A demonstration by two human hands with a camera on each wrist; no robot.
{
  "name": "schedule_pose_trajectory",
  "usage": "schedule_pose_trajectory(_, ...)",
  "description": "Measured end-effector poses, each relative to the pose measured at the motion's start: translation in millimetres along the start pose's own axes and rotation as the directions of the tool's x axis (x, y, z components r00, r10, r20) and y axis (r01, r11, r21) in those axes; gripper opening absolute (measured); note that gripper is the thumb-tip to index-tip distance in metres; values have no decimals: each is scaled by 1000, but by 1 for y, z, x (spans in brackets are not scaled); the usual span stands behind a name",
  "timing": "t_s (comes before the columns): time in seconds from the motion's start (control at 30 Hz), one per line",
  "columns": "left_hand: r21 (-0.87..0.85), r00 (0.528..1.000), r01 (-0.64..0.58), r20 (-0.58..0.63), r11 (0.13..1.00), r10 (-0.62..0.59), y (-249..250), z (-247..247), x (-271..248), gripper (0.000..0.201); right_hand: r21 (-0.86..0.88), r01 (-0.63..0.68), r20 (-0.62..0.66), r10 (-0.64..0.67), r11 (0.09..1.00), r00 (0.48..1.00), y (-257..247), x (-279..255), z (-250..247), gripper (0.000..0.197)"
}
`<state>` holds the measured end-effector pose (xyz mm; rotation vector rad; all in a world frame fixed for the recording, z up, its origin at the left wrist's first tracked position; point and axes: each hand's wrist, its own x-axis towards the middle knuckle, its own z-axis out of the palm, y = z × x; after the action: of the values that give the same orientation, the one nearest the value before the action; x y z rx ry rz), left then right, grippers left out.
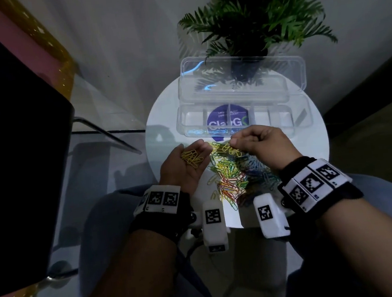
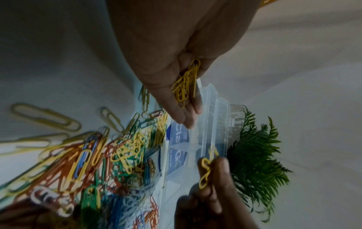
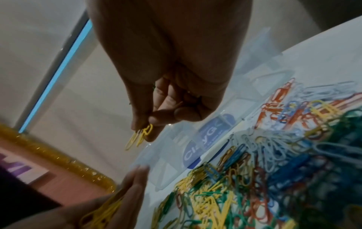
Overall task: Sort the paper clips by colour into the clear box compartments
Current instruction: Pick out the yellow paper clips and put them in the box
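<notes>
White and round, the small table [image 1: 307, 160] fills the middle of the head view, its near edge at the person's wrists. Nearest on it, lower centre, lies the mixed pile of paper clips [image 1: 234, 175]: yellow, green, red, blue and white, tangled together. Left of the pile, the left hand [image 1: 184, 166] lies palm up with fingers nearly straight, cupping a small heap of yellow clips [image 1: 192, 159]. Just right of it, above the pile's far edge, the right hand [image 1: 260, 144] pinches a few more yellow clips [image 3: 140, 137] between thumb and forefinger, the other fingers curled in.

Beyond the hands, upper centre, stands the clear compartment box [image 1: 305, 117], lid raised; most compartments look empty, though something faintly blue shows at its left end. A potted fern [image 1: 256, 21] stands behind it.

Such clips are probably light, stiff and smooth-coated, prone to hooking into one another; a fingertip pinch on one loop end should lift them best, with a shake to free stragglers.
</notes>
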<state>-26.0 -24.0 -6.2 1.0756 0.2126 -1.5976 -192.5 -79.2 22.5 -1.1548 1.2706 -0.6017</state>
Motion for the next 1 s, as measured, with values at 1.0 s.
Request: schedule_pose_trajectory(1.0, -177, 990, -134, -76, 975, 122, 33, -24, -12, 47, -756, 522, 517, -129, 395, 846, 10, 35, 81, 33)
